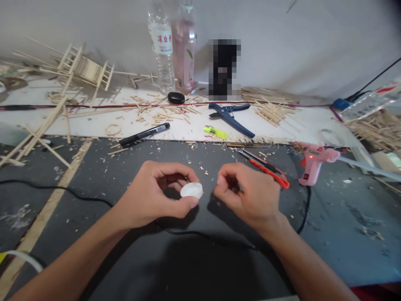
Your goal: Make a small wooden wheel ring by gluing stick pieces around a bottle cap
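My left hand [156, 194] is curled around a small white bottle cap [191, 190], held between thumb and fingers just above the dark mat [200, 251]. My right hand [247, 196] is beside it, a few centimetres to the right, fingers pinched together; what they pinch, if anything, is too small to make out. Both forearms reach in from the bottom edge.
A pink glue gun [313, 163], its light lit, lies right of my hands, beside a red utility knife [266, 167]. Farther back lie blue cutters [232, 115], a black marker [144, 133], a yellow lighter [216, 132], two bottles [175, 46] and scattered wooden sticks [269, 110]. A black cable [62, 188] crosses the mat.
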The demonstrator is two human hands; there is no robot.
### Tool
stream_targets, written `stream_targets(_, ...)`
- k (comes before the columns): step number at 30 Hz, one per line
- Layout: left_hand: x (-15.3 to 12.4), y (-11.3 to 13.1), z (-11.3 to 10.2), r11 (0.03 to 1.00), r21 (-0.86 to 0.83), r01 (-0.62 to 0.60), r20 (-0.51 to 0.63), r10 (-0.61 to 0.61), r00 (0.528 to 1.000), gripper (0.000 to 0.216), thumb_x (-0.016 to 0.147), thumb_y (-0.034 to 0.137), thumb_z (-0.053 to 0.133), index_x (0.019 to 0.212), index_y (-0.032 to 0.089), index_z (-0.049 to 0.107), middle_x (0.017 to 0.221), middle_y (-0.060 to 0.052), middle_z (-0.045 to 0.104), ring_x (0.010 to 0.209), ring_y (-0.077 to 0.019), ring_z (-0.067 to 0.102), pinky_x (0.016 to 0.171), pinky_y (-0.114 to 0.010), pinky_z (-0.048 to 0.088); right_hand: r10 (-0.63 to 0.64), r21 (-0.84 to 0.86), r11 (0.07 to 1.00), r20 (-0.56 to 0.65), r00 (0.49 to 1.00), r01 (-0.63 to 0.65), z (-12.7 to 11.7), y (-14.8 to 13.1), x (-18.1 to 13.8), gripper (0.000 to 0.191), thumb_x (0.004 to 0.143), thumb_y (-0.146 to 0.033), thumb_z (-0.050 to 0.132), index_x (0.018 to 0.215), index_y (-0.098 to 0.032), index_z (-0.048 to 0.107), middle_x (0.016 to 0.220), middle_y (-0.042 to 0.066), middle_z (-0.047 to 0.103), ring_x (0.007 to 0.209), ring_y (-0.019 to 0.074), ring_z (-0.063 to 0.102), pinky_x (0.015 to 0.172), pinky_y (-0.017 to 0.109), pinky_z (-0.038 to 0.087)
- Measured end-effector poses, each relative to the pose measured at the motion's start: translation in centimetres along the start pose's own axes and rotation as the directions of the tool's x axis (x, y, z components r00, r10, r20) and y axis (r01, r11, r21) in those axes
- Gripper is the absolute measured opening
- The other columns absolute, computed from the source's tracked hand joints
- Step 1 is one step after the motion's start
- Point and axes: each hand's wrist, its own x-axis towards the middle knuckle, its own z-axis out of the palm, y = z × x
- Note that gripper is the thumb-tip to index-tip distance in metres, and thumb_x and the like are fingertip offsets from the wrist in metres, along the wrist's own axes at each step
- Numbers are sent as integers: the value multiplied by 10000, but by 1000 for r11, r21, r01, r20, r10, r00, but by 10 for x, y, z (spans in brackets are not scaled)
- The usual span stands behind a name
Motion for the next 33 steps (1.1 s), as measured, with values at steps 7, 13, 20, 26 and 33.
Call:
stream_targets(7,-5,-5,-5,992,-64,-108,39,111,993,290,709,149,889,968,218,777,836,-6,742,714,-110,646,668,-179,544,32,415,904,183,983,-107,-8,-2,-3,161,888,-160,446,753,-246,432,570,-82,435,475,97,370,496,260,286)
stream_targets(13,0,-5,-3,947,-73,-312,-26,311,950,362,680,100,938,978,179,749,905,-16,739,722,-108,676,683,-197,577,5,659,732,248,969,-172,-3,-30,-12,282,954,-324,685,742,-211,538,593,-86,483,499,58,397,509,218,316)
stream_targets(20,-8,-1,7,920,93,-381,-125,390,912,377,747,23,890,1008,273,782,1007,20,795,896,-152,755,779,-236,634,340,715,456,409,847,-529,-1,-38,-9,97,1031,-321,625,1016,-234,666,743,-42,613,586,91,530,517,199,429)
stream_targets(26,-14,1,13,869,315,-381,-208,455,866,275,738,98,930,877,287,787,966,68,835,789,-116,786,713,-201,633,389,793,237,451,803,-561,8,-34,-11,133,999,-351,695,966,-224,714,692,-32,620,581,102,561,502,200,462)
stream_targets(33,-15,-1,18,860,327,-391,-226,473,851,221,791,156,906,892,300,771,988,69,831,750,-100,777,647,-180,603,415,820,223,409,813,-527,7,-34,-7,122,974,-290,706,876,-225,739,707,-21,664,588,105,610,519,192,533)
